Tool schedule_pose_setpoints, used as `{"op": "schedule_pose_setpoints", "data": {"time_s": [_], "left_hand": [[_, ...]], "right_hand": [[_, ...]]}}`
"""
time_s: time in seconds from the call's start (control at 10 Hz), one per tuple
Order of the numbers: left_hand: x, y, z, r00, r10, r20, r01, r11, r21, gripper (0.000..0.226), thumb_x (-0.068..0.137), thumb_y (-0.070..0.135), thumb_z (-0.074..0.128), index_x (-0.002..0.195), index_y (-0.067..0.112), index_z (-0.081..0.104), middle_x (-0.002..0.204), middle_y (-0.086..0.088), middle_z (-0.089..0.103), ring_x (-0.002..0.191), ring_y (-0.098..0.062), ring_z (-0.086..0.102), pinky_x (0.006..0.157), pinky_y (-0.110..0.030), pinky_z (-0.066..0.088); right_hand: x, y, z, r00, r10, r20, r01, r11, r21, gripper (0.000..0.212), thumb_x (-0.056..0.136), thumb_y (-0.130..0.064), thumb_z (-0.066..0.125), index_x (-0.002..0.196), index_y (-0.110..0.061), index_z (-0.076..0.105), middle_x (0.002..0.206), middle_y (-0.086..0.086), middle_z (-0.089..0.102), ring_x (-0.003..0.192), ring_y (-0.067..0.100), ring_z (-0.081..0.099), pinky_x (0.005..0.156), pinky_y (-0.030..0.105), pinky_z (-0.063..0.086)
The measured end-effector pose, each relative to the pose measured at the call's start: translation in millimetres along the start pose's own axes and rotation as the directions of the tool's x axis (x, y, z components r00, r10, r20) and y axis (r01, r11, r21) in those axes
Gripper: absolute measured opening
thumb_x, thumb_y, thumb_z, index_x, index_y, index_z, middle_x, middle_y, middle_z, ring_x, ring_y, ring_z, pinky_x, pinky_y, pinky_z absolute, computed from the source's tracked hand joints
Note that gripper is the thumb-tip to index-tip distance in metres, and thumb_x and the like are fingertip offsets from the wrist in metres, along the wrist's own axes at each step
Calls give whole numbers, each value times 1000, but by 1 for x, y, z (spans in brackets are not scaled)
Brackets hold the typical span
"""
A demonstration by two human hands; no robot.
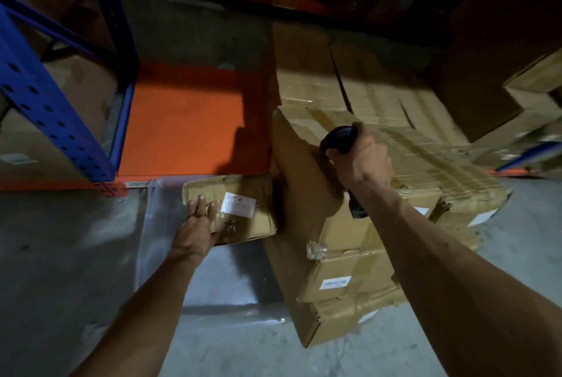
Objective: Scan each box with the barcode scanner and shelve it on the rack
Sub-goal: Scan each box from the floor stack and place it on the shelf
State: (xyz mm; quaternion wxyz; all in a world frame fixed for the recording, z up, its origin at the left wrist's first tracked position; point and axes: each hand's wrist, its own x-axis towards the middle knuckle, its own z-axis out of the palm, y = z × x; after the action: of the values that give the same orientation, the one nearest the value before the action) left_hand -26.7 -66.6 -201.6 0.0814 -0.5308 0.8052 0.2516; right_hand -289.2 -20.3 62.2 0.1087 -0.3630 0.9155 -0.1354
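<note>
We hold scanner (340,139) in right hand (362,161), fingers wrapped tight, over box stack. Left hand (197,218) flat, fingers spread, on small box (237,209) at 9 o'clock. Scan pending: aim at its label (238,204), then shelve on rack (194,121) at 11.

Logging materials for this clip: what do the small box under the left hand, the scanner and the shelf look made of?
Small box: brown corrugated cardboard, matte, creased, with clear tape and a white paper label. Scanner: looks like black plastic, slightly glossy. Shelf: probably painted metal, smooth orange deck.
</note>
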Motion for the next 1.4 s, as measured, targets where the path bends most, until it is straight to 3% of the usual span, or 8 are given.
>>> {"op": "schedule_pose_setpoints", "data": {"time_s": [0.3,0.4,0.5,0.7,0.8,1.0,1.2,1.4], "left_hand": [[2,1,4,999,-16,-34,12,994,-106,93,87,52,66,158,20,14,166,-10,-8,153,-31,-6,119,-43,19],[-1,5,2,999,-18,-34,14,994,-109,96,87,54,65,158,18,12,166,-10,-10,152,-31,-9,120,-40,17],[-2,11,-4,1000,-7,-22,3,987,-159,98,85,52,69,158,17,13,166,-10,-11,152,-30,-10,120,-37,16],[-14,1,3,996,2,-89,-26,962,-270,88,86,32,75,157,21,22,166,-3,-9,153,-26,-3,120,-37,24],[-19,-13,11,996,18,-91,-45,954,-297,88,86,34,74,157,25,23,166,2,-9,153,-22,-6,121,-40,23],[-46,-34,34,985,107,-136,-140,954,-265,87,88,44,68,156,28,18,160,11,-15,149,-12,-17,114,-41,32],[-92,-41,54,868,247,-432,-347,923,-169,56,93,36,61,143,12,51,156,-3,31,144,-26,34,97,-51,54],[-84,-43,54,939,-72,-337,-94,888,-451,75,90,69,46,154,38,22,166,3,3,142,-32,38,99,-59,49]], "right_hand": [[11,11,7,993,92,80,-87,994,-66,71,96,-56,64,148,-22,30,97,8,51,108,40,66,88,49,52],[8,10,2,991,105,78,-102,994,-39,79,95,-53,67,153,-22,24,112,15,61,112,42,64,87,49,50],[2,7,-8,1000,18,-9,-18,995,-94,97,91,-53,73,161,-20,15,136,25,56,125,45,55,98,54,46],[-53,-22,40,802,-542,-253,544,836,-67,65,94,-48,63,147,-16,43,139,20,50,126,36,49,103,47,43],[-68,-26,105,916,-401,-12,394,893,219,53,98,-43,64,143,-23,44,135,13,50,124,31,52,98,44,48],[-50,5,210,906,-39,422,-77,964,255,83,98,-68,49,163,-25,21,150,21,50,136,42,50,114,48,40],[-34,12,253,902,84,423,-253,897,362,77,98,-64,54,151,-9,46,144,16,57,134,36,53,105,38,42],[-38,22,273,931,163,328,-288,878,383,56,91,-54,73,131,-16,61,112,9,66,118,32,64,87,27,41]]}}
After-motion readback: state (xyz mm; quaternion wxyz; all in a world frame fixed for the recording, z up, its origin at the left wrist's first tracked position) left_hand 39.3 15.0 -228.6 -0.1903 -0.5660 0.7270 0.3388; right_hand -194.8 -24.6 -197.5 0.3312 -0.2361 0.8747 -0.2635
